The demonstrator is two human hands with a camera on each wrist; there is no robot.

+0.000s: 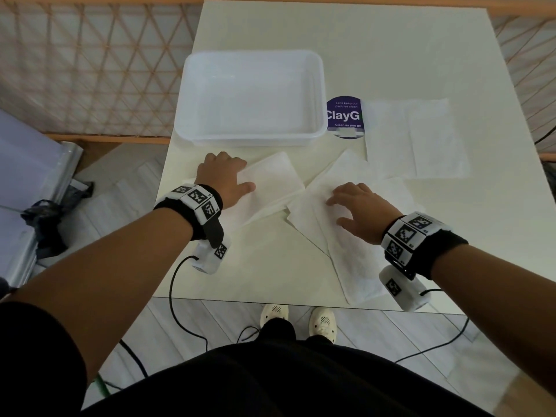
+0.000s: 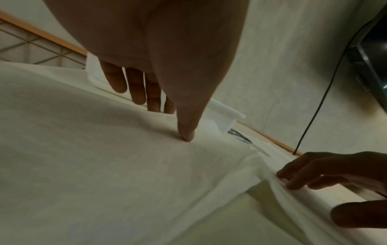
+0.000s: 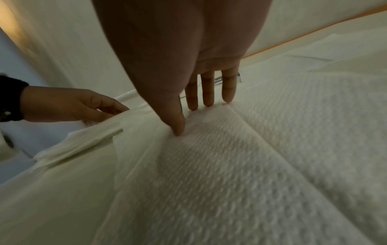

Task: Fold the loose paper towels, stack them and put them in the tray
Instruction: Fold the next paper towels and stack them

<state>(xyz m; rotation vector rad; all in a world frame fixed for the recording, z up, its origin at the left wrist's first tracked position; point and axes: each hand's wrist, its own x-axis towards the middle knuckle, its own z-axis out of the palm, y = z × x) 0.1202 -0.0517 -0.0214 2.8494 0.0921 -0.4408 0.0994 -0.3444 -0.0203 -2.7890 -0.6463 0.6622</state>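
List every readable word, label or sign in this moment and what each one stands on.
"Let's keep our pantries clean": top of the purple round sticker on the table.
"ClayG": large letters, same sticker, cut off at both sides.
"Clean as you go": below it.
Wristband markers: coded patterns, tiny digits unreadable.

- The head view is evenly and softly lit; the white table is bright, and a faint highlight sits on the floor of the tray.
- Straight lines bow toward the edges of the head view, most at the table's near edge.
- Both wrist views are dim and grainy, with a greenish cast.
- In the left wrist view the left hand is a large, soft, out-of-focus mass.
- In the right wrist view the paper towel under the right hand is smeared with blur, and a warm glow shows at the upper left corner.
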